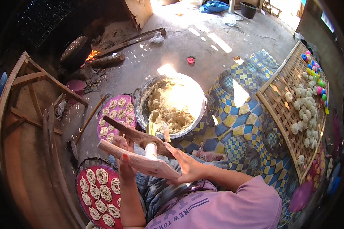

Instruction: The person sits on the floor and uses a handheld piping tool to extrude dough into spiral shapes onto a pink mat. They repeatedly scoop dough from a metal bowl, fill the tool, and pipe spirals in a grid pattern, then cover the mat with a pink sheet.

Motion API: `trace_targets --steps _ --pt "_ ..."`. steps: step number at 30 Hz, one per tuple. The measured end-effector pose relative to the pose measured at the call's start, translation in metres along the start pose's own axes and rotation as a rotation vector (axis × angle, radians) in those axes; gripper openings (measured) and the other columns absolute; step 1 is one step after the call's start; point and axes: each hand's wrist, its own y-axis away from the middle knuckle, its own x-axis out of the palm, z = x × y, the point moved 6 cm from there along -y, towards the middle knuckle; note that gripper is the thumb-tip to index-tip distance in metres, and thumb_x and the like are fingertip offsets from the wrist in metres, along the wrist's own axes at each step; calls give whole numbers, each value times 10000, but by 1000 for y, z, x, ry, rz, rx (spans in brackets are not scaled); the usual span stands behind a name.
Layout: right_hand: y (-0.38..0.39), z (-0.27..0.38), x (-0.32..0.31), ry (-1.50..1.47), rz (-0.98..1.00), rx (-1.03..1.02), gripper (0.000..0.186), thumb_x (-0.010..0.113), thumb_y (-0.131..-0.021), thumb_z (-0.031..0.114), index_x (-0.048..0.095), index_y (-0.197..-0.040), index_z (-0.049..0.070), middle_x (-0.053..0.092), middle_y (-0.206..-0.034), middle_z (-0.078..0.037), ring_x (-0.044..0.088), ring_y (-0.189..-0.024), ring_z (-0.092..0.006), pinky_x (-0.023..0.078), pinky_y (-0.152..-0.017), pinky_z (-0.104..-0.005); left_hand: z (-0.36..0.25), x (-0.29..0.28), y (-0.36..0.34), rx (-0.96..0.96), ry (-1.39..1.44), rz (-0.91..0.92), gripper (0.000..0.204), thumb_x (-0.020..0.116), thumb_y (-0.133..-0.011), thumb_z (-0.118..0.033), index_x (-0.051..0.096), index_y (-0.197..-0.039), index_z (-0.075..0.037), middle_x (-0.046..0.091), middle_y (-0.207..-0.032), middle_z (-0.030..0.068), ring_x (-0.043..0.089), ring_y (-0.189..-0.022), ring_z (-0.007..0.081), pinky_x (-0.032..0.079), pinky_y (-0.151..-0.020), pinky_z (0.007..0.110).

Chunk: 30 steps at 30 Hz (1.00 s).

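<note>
Both my hands grip a wooden press made of a dark upper bar and a paler lower board [141, 162], with a pale cylinder [151, 149] standing between them. My left hand [125, 147] is closed about the left part, its thumb pointing up. Around the right ends of the two pieces wraps my right hand [186, 166]. Just beyond the press, a large metal pot [140, 111] holds crumbly beige dough [170, 120], partly washed out by sunlight. Coiled dough strands lie on a pink round tray [110, 108] left of the pot and a red one [106, 170] beside my left forearm.
A fire [91, 55] burns under a dark pan [73, 52] at the far left. A wooden frame [46, 78] stands at the left. Right of the pot spreads a checkered mat [237, 131]; a woven bamboo rack [281, 110] with pale clusters leans beyond it.
</note>
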Motion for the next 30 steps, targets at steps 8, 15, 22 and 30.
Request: trace_targets --steps 8,15,22,30 --pt "-20 -24 -16 -143 -205 144 1128 830 -656 422 183 -1499 41 369 -1430 -266 400 -1327 -391 346 -1087 -428 38 -6 -47 -110 54 37 909 623 -825 -605 291 -1417 0 465 -1327 167 470 -1224 266 407 -1006 408" --pt "-54 -72 -75 -620 -277 238 844 804 -684 428 475 -1330 -3 589 -1136 -110 569 -1012 -170 471 -858 -297 -37 -34 -56 95 -451 -101 850 608 -886 -524 212 -1456 -35 261 -1535 159 263 -1422 299 229 -1158 427" --pt "-113 -179 -151 -950 -243 282 453 644 -865 430 588 -1071 30 610 -857 -85 608 -732 -184 501 -634 -299 -144 -104 59 252 -573 -300 622 557 -914 -547 432 -1352 -124 344 -1509 171 422 -1340 308 332 -1097 434" --pt "-152 -275 -129 -962 -452 532 372 644 -879 430 579 -970 76 572 -761 -9 567 -592 -128 480 -489 -259 -202 -184 222 152 -841 -735 513 547 -950 -468 448 -1257 -69 411 -1450 180 501 -1256 294 383 -1057 401"
